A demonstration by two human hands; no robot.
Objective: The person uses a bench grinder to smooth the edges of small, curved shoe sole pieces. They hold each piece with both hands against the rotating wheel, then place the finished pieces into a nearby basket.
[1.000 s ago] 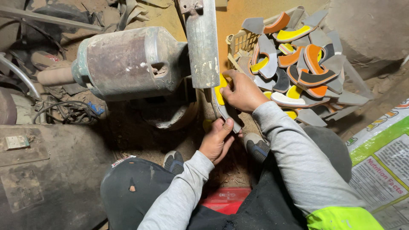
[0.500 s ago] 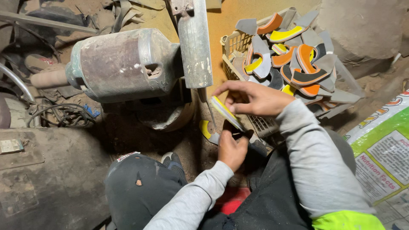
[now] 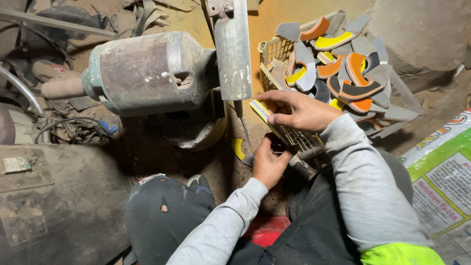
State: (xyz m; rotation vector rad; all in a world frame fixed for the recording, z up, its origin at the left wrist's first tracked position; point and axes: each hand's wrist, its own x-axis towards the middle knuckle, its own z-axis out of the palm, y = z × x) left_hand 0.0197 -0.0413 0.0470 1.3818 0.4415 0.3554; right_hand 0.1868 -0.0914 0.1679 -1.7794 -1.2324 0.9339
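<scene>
Our right hand point(image 3: 299, 110) pinches a curved yellow-edged piece point(image 3: 262, 112) between thumb and fingertips, edge up, just below the grey machine arm point(image 3: 233, 49). Our left hand point(image 3: 267, 164) sits lower, fingers curled around something dark; we cannot tell what. The piece looks light, stiff and probably a little springy, so we would grip it across its flat faces near the middle, not by its thin tips. Behind our hands a basket point(image 3: 274, 51) holds many such grey, orange and yellow pieces. A dusty motor point(image 3: 147, 73) lies to the left.
</scene>
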